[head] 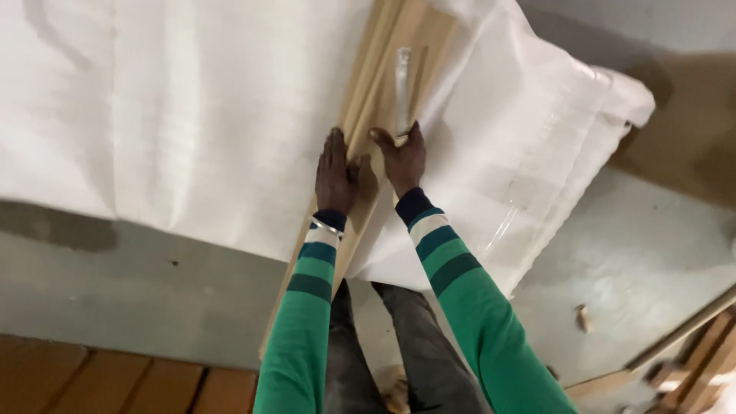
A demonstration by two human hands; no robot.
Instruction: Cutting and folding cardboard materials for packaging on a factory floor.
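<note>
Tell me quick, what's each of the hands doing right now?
Left hand: open, palm flat on the wooden moulding strip.
Right hand: closed on a clear strip.

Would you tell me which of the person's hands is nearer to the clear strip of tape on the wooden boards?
Right. The right hand touches the lower end of the clear tape strip on the wooden boards. The left hand lies flat on the boards, to its left and lower.

Two hands: left hand (335, 172), right hand (404, 159); one wooden board (376, 92); one white sheet (184, 115).
</note>
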